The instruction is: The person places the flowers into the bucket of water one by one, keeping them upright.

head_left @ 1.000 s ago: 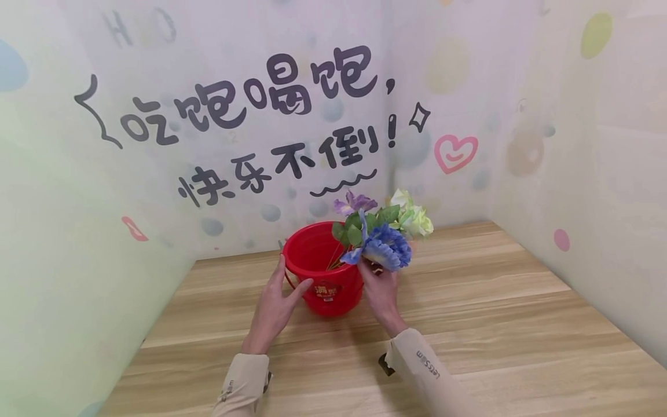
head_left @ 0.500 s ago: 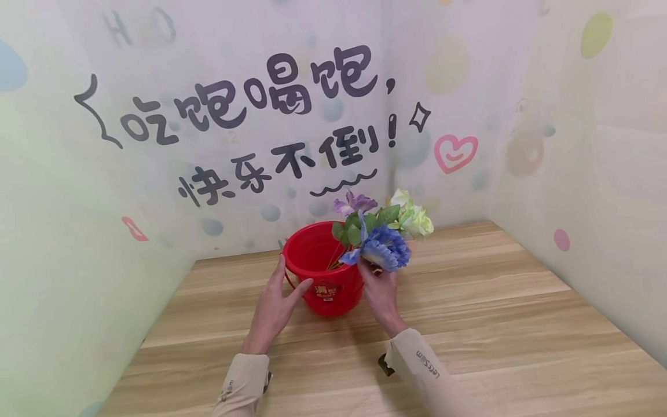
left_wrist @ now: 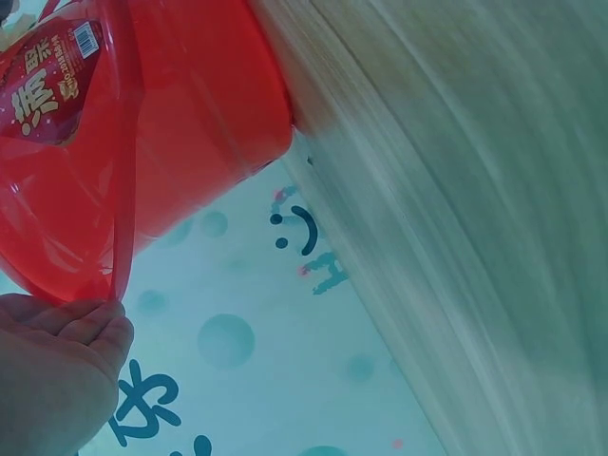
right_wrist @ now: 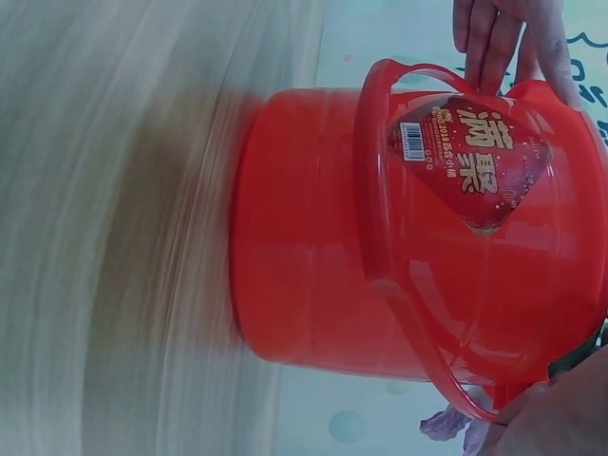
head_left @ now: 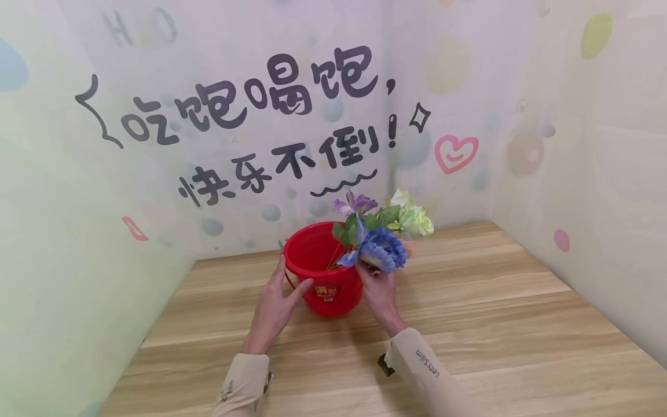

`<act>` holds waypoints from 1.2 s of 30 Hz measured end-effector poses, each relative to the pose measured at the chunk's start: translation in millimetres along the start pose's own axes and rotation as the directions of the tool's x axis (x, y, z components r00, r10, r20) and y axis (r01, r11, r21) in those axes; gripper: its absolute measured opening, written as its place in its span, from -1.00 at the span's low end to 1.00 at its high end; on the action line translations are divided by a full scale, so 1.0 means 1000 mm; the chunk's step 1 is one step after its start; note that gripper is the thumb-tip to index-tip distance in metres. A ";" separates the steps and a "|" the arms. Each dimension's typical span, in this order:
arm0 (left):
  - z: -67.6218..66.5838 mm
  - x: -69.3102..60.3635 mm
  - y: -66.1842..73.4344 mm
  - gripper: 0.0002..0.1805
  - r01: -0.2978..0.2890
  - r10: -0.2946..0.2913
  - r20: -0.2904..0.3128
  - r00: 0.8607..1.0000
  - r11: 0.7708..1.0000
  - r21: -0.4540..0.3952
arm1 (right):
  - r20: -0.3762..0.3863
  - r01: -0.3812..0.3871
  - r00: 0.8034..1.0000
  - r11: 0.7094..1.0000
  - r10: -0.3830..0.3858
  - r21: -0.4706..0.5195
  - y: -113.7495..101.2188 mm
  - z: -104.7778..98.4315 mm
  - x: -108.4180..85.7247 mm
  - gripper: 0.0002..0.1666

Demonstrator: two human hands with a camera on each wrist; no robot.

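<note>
A red plastic bucket [head_left: 333, 292] stands upright on the wooden table, its front label facing me. My left hand [head_left: 276, 307] touches its left side near the rim, with fingers extended and the thumb spread along the front. In the left wrist view, the left fingertips [left_wrist: 95, 323] meet the bucket beside its hanging handle [left_wrist: 125, 161]. On the right side, my right hand [head_left: 381, 295] is at the rim, its fingers partly hidden under a blue flower [head_left: 383, 248]. Purple [head_left: 355, 204] and pale green-white flowers [head_left: 414, 214] lean right over the rim, their thin stems inside the bucket.
The wooden table [head_left: 469, 324] extends around the bucket on every side. Behind it rises a pale patterned wall [head_left: 229, 46] with dark lettering, and further wall panels stand left and right.
The blue flower has shifted slightly left and turned a little, along with a small leftward movement of my right hand. The left hand and the bucket have stayed in place.
</note>
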State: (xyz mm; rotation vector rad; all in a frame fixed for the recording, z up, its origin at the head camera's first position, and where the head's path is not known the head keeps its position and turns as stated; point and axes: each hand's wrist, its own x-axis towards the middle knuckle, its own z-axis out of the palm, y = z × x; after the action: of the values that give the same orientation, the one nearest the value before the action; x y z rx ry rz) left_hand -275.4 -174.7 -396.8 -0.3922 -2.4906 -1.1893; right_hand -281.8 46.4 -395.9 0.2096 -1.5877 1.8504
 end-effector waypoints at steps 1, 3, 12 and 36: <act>0.000 0.000 0.000 0.08 0.002 -0.002 0.003 1.000 1.000 0.000 | 0.003 -0.002 1.000 1.000 0.002 0.001 0.000 0.000 0.000 -0.85; 0.001 0.000 0.000 0.08 0.005 -0.005 0.006 1.000 1.000 -0.001 | 0.004 0.002 1.000 1.000 -0.002 0.004 0.001 -0.001 0.000 -0.84; 0.000 0.001 0.002 0.10 0.022 -0.022 0.012 1.000 1.000 -0.007 | 0.019 0.017 1.000 1.000 -0.017 0.005 0.003 -0.006 0.000 -0.82; -0.010 0.008 0.001 0.10 0.053 -0.056 0.073 0.996 0.998 0.039 | 0.251 -0.084 0.955 0.956 0.158 -0.280 -0.004 -0.063 0.006 -0.69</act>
State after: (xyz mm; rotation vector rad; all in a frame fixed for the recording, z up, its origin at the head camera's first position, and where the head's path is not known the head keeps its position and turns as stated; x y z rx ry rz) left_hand -280.1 -181.7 -387.0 -0.3667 -2.5979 -1.1680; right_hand -265.0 107.2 -405.3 0.2567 -2.0626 1.7301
